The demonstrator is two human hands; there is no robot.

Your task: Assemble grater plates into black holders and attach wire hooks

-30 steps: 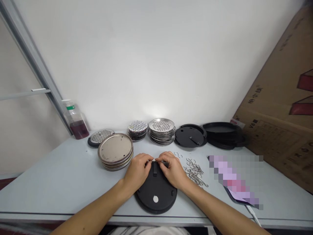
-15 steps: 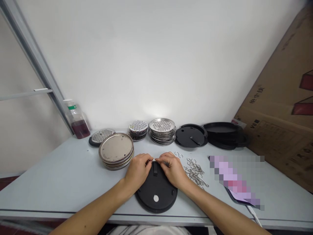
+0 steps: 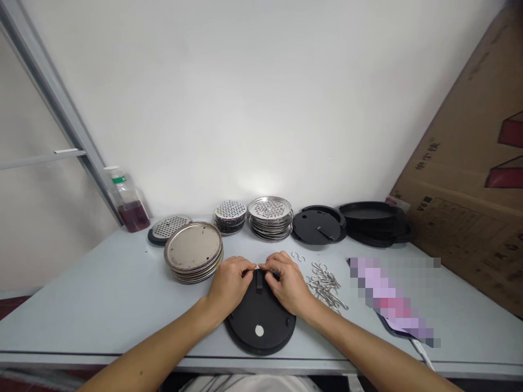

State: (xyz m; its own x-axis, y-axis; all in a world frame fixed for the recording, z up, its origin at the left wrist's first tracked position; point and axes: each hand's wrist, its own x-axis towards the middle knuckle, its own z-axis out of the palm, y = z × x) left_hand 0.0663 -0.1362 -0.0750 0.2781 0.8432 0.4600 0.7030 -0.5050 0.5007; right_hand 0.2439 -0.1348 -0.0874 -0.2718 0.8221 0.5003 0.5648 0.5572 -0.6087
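Observation:
A round black plastic base [image 3: 261, 310] lies in front of me near the table's front edge, with a narrow clip-like strip at its far side and a pale round spot at its near side. At its far rim my left hand [image 3: 232, 280] and my right hand [image 3: 286, 283] face each other, fingertips pinched together. A small silvery piece shows between the fingertips; the fingers hide most of it, so its kind is unclear. Beside my right hand lies a loose heap of metal S-hooks [image 3: 327, 286], with one S-hook [image 3: 298, 256] apart from it.
Left stands a stack of metal discs [image 3: 195, 247]. Behind are perforated discs [image 3: 231, 211], grater discs [image 3: 270, 209], black round parts [image 3: 318, 227] and black bowls [image 3: 371, 215]. A bottle [image 3: 133, 209], a pixelated phone [image 3: 388, 305] and a large carton [image 3: 469, 179] flank the table.
The view has shifted very slightly. Both hands keep pinching at the base's far rim; the right fingers have moved a little, with its index finger straighter towards the left fingertips.

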